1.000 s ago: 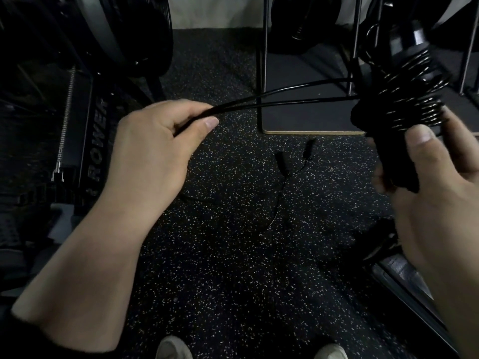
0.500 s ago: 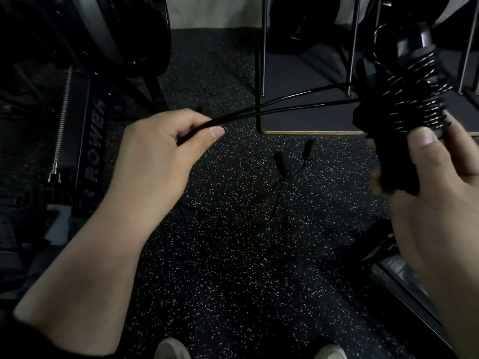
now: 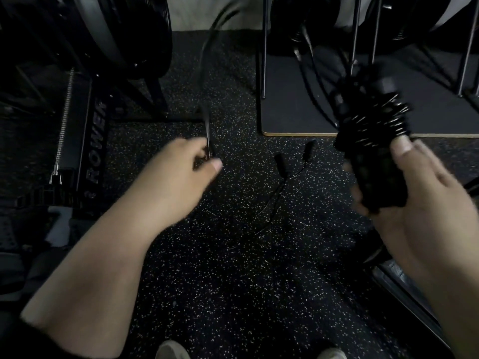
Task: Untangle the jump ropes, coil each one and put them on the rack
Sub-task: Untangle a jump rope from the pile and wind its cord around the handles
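At centre left of the frame, the left hand (image 3: 181, 172) pinches a thin black rope (image 3: 208, 120) between thumb and curled fingers. From that pinch the rope runs almost straight up the frame, then bends right near the top edge, blurred there; where it goes beyond that cannot be made out.

At centre right, the right hand (image 3: 404, 193) grips a black handle bundle (image 3: 375, 151), thumb pressed on its front and fingers wrapped behind. Tight turns of rope circle the upper part of the bundle, and the top of a handle sticks up above the coils. The bundle is tilted, its top leaning toward the upper right.

Between the hands, lower on the speckled floor (image 3: 233, 268), lies a second rope (image 3: 282, 182): two short black handles side by side with thin cord trailing down and left from them, apart from both hands.

Behind the bundle, in the upper right, a rack (image 3: 264, 60) with thin metal uprights stands on a dark board with a pale edge. A rower (image 3: 96, 146) fills the upper left. Two shoe tips (image 3: 171, 351) show at the bottom edge.
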{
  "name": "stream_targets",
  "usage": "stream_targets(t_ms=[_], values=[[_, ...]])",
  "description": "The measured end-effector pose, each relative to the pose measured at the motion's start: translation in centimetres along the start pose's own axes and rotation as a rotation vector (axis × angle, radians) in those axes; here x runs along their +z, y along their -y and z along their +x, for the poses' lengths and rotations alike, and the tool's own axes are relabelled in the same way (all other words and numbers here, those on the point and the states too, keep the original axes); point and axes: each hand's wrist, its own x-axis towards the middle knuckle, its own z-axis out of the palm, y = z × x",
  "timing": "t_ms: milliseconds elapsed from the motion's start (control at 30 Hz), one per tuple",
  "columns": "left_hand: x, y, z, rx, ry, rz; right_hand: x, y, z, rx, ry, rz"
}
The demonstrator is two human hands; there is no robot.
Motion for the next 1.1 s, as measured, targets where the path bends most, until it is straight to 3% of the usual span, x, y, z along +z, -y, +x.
stream_targets(t_ms=[67,133,233,300,367,467,533,700,767,933,1067,1100], values=[[0.9,-0.2,-0.3,-0.072,0.107,-0.023,-0.5,0.4,0.1,0.146,0.043,-0.048],[1.5,-1.0,-0.4,-0.096,0.054,-0.172,0.0,0.0,0.3,0.252,0.078,-0.112],[2.5,-2.4,-0.9,-0.17,0.194,-0.533,0.4,-1.0,-0.2,0.421,0.168,-0.297],[3.2,-3.2,-1.2,-0.302,0.37,-0.811,0.3,-1.6,-0.2,0.424,0.277,-0.477],[3.9,-3.1,-1.2,-0.342,0.411,-0.899,0.5,-1.3,-0.1,0.41,0.358,-0.679],[4.6,-2.2,-1.0,-0.336,0.423,-0.838,1.3,-0.9,-0.4,0.414,0.508,-0.969],[4.8,-1.7,-1.0,-0.264,0.38,-0.627,1.7,-1.1,-0.6,0.389,0.522,-1.135],[5.4,-2.3,-1.5,-0.043,0.415,-0.246,2.1,-1.4,-1.1,0.308,0.587,-1.378],[6.0,-2.9,-1.7,-0.052,0.39,-0.186,2.3,-1.4,-1.4,0.286,0.601,-1.421],[7.1,-3.6,-1.9,-0.113,0.078,-0.563,1.9,-2.7,-0.6,0.35,0.462,-1.311],[6.8,-3.7,-1.4,-0.421,-0.173,-1.23,0.5,-3.0,0.2,0.452,0.239,-0.68],[6.8,-3.3,-1.1,-0.509,-0.188,-1.307,0.2,-2.8,0.2,0.468,0.19,-0.51]])
